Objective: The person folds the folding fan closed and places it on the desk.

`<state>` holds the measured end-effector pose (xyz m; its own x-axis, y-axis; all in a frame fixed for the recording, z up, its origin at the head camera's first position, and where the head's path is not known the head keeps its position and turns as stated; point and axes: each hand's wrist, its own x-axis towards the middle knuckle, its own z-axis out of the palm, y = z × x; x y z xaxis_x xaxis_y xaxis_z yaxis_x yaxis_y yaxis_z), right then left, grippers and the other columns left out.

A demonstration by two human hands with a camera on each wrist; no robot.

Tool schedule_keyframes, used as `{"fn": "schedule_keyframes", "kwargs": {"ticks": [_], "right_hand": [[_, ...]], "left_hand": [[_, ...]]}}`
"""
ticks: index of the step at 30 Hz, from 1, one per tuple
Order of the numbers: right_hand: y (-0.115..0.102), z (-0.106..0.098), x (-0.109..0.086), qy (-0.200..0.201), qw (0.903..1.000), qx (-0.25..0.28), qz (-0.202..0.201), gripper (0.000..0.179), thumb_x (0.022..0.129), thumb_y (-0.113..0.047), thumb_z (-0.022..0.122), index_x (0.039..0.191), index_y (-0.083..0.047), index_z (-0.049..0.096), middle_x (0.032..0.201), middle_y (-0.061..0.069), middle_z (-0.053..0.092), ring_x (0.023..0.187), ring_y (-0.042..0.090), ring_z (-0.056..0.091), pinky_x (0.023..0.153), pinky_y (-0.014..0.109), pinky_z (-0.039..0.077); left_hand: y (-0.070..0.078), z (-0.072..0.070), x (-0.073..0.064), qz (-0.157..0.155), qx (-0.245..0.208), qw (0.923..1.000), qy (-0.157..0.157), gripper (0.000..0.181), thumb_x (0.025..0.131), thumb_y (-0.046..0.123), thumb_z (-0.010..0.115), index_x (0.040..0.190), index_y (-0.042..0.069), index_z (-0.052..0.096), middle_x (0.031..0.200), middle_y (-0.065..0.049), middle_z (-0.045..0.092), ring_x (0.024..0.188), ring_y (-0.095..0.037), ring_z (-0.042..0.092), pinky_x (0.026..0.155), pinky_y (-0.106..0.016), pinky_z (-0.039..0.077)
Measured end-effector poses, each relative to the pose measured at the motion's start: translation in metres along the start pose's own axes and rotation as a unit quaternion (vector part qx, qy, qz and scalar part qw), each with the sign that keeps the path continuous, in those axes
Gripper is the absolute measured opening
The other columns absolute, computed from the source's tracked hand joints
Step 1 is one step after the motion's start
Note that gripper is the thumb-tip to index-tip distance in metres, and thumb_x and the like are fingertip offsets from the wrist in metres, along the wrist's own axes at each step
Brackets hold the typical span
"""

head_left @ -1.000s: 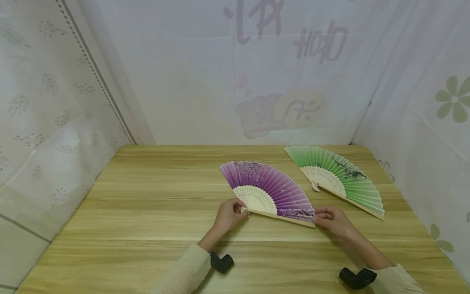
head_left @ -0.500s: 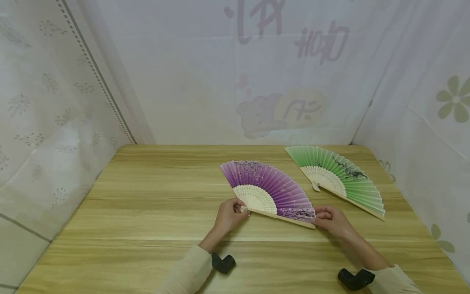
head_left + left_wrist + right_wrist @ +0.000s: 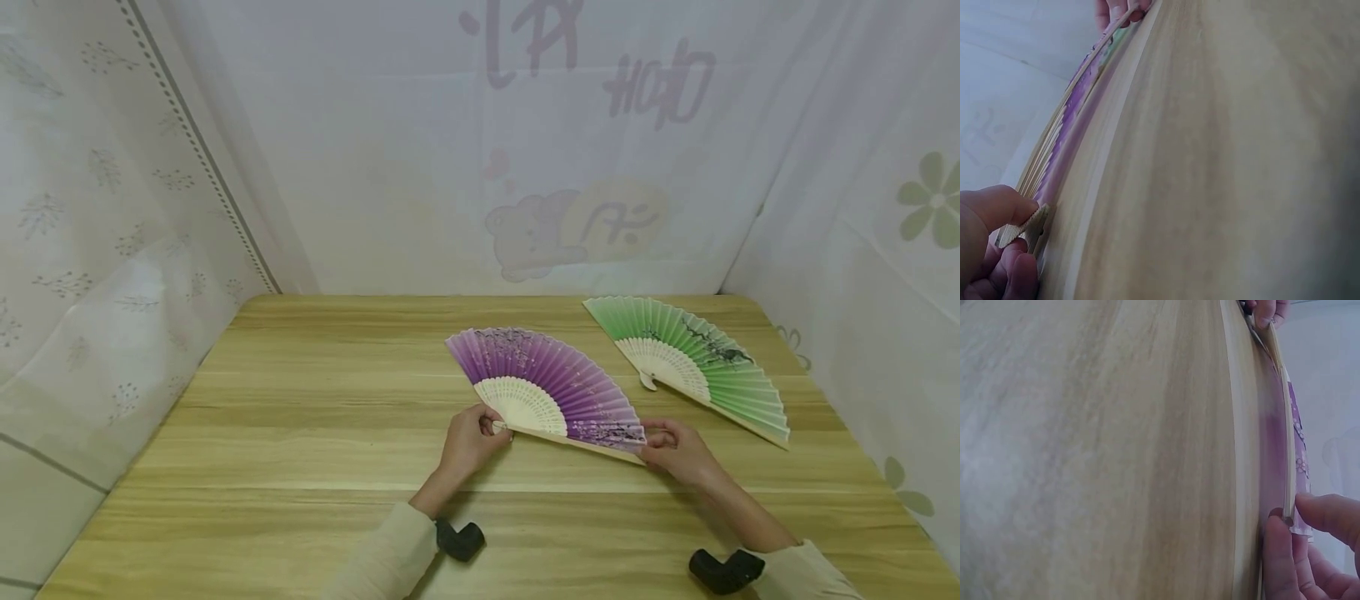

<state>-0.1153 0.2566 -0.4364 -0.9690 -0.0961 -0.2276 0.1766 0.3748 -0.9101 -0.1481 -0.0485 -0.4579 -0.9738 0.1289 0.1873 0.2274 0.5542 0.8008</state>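
A purple folding fan (image 3: 558, 379) with a blossom print is spread wide over the table, its pale slatted ribs fanning from the lower left. My left hand (image 3: 471, 442) pinches the fan's pivot end between thumb and fingers; the left wrist view shows the thumb (image 3: 1004, 206) on top of the stacked ribs. At the other end of the near guard stick, my right hand (image 3: 681, 452) pinches the outer tip, with the thumb (image 3: 1329, 512) on one side and fingers on the other. Behind and to the right lies a spread green folding fan (image 3: 693, 358), touched by neither hand.
Both fans are on a wood-grain table (image 3: 300, 433). Printed white cloth (image 3: 375, 167) hangs behind it and along both sides. Black wrist-mounted devices (image 3: 459, 540) sit at the sleeve cuffs, just above the tabletop.
Almost nothing differs. Both hands keep their hold on the purple fan, which stays spread with only a very slight shift. The green fan stays where it was on the table.
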Motion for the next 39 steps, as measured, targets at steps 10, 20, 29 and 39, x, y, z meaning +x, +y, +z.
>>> {"fn": "schedule_keyframes", "kwargs": {"ticks": [10, 20, 29, 39], "right_hand": [[0.000, 0.001, 0.001, -0.005, 0.9999, 0.013, -0.002, 0.052, 0.081, 0.000, 0.059, 0.125, 0.015, 0.035, 0.087, 0.013, 0.059, 0.075, 0.015, 0.058, 0.066, 0.028, 0.052], [0.000, 0.004, 0.006, 0.001, 1.0000, 0.003, 0.001, 0.051, 0.081, -0.003, 0.061, 0.124, 0.011, 0.039, 0.086, 0.011, 0.058, 0.073, 0.017, 0.058, 0.065, 0.028, 0.052], [-0.004, 0.009, 0.010, 0.009, 0.9999, 0.006, -0.008, 0.049, 0.080, -0.002, 0.062, 0.122, 0.012, 0.042, 0.086, 0.011, 0.059, 0.071, 0.014, 0.056, 0.061, 0.027, 0.051], [-0.007, 0.011, 0.013, 0.016, 0.9990, -0.021, -0.036, 0.047, 0.078, -0.002, 0.063, 0.119, 0.013, 0.045, 0.087, 0.015, 0.060, 0.069, 0.016, 0.057, 0.060, 0.026, 0.050]], "left_hand": [[-0.001, 0.000, -0.001, -0.002, 0.013, 0.9999, -0.002, 0.017, 0.067, 0.010, 0.071, 0.077, 0.002, 0.060, 0.060, 0.002, 0.050, 0.054, -0.005, 0.042, 0.050, -0.019, 0.039], [-0.003, -0.005, -0.004, -0.002, 0.018, 0.9998, -0.004, 0.017, 0.067, 0.013, 0.071, 0.077, 0.003, 0.060, 0.058, 0.005, 0.048, 0.053, -0.005, 0.042, 0.048, -0.019, 0.039], [-0.004, -0.008, -0.007, 0.000, 0.026, 0.9996, 0.005, 0.016, 0.067, 0.012, 0.071, 0.075, 0.003, 0.060, 0.056, 0.004, 0.047, 0.051, -0.005, 0.041, 0.048, -0.019, 0.039], [-0.005, -0.009, -0.012, -0.003, 0.021, 0.9995, 0.021, 0.017, 0.065, 0.012, 0.072, 0.073, 0.004, 0.060, 0.055, 0.005, 0.046, 0.051, -0.005, 0.041, 0.048, -0.019, 0.038]]}}
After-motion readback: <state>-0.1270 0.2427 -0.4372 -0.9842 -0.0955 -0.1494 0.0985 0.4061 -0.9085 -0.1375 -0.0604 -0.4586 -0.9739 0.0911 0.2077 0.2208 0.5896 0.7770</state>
